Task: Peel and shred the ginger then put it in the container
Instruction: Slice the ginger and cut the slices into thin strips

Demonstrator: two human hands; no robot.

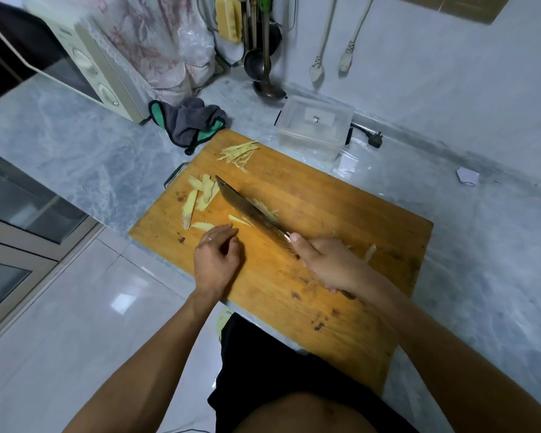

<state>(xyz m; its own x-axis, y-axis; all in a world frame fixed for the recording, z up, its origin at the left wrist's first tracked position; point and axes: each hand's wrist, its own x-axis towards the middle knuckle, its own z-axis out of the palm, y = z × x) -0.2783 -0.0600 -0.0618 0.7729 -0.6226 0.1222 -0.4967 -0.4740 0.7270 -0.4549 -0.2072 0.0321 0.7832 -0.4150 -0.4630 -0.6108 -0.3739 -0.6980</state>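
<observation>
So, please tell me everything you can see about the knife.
The knife is a cleaver with a broad, dark, streaked metal blade. The right hand grips its handle, thumb near the blade's base. The blade lies slanted across the wooden cutting board, tip pointing away, among ginger shreds. The handle is mostly hidden.

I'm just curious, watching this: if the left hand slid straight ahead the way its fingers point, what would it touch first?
Most likely the ginger slice just beyond the left hand, whose fingertips nearly touch it already. Further along lie more ginger slices, left of the knife.
</observation>
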